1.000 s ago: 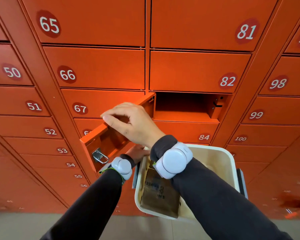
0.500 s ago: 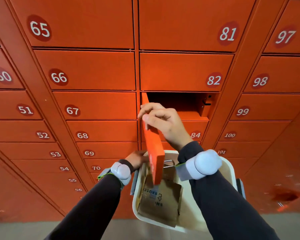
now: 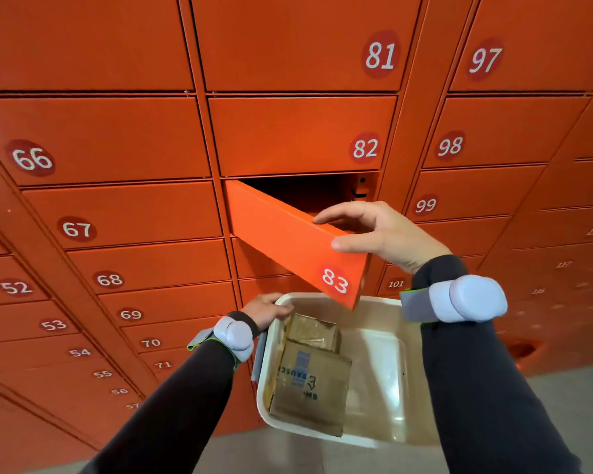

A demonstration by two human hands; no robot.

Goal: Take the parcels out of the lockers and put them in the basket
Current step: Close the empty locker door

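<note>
The orange door of locker 83 (image 3: 288,234) stands partly swung out from the wall. My right hand (image 3: 374,230) holds its free edge, fingers over the top and thumb on the front face. The dark locker opening (image 3: 305,191) behind it shows no parcel. Below, a white basket (image 3: 384,340) holds two brown cardboard parcels: a small one (image 3: 314,331) and a larger printed one (image 3: 310,383). My left hand (image 3: 266,309) grips the basket's left rim.
A wall of shut orange lockers, numbered 50s to 100s, fills the view. Lockers 82 (image 3: 298,135) and 99 (image 3: 473,196) border the opening. Grey floor (image 3: 562,398) shows at the bottom right.
My right hand has swung door 83 from wide open on the left round toward the locker opening. The view has shifted left; the basket stays held below.
</note>
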